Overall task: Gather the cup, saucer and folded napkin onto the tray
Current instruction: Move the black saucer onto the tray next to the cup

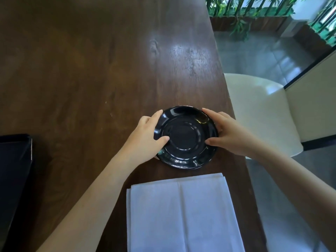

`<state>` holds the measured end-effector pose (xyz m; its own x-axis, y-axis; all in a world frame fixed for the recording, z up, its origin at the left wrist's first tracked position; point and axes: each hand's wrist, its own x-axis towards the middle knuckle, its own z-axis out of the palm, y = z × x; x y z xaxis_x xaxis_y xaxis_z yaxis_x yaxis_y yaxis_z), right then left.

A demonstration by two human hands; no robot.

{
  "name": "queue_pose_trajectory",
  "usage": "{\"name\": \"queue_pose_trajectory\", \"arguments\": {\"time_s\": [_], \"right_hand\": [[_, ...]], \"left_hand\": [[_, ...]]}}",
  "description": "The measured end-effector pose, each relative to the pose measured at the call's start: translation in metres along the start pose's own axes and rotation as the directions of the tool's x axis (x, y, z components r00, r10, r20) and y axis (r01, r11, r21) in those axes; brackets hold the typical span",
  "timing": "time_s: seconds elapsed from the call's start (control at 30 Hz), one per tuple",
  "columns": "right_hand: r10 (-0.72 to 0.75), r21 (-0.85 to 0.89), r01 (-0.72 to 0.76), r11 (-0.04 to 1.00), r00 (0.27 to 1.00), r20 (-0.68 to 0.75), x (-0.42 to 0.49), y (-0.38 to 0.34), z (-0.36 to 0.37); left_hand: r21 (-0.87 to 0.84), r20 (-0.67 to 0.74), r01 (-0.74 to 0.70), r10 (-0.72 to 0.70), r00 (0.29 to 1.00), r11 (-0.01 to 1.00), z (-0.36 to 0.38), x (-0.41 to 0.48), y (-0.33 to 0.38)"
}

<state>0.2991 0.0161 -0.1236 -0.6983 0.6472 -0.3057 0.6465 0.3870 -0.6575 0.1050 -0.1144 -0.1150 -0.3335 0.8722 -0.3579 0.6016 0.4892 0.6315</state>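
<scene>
A glossy black saucer (185,137) sits near the right edge of the dark wooden table (91,70). My left hand (145,135) grips its left rim, thumb on top and fingers curled along the far edge. My right hand (231,131) holds the right rim the same way. Whether the saucer is lifted off the wood I cannot tell. A white folded napkin (181,213) lies flat just in front of the saucer, toward me. The dark tray (14,160) shows only partly at the left edge. No cup is in view.
The table's right edge runs just past the saucer, with a cream chair (260,110) tucked beside it. Grey floor and a planter with green bamboo (245,13) lie beyond. Bare wood stretches between the saucer and the tray.
</scene>
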Motion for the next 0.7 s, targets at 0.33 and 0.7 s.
{"name": "queue_pose_trajectory", "arguments": {"time_s": [0.33, 0.7], "right_hand": [[0.018, 0.165, -0.006, 0.986, 0.997, -0.071, 0.0, -0.006, 0.002], [0.007, 0.274, 0.005, 0.962, 0.999, -0.043, 0.009, -0.053, 0.004]], "left_hand": [[-0.242, -0.037, 0.028, -0.038, 0.999, 0.97, 0.0, -0.003, -0.009], [-0.386, -0.137, 0.018, -0.077, 0.988, 0.922, -0.028, -0.025, -0.035]]}}
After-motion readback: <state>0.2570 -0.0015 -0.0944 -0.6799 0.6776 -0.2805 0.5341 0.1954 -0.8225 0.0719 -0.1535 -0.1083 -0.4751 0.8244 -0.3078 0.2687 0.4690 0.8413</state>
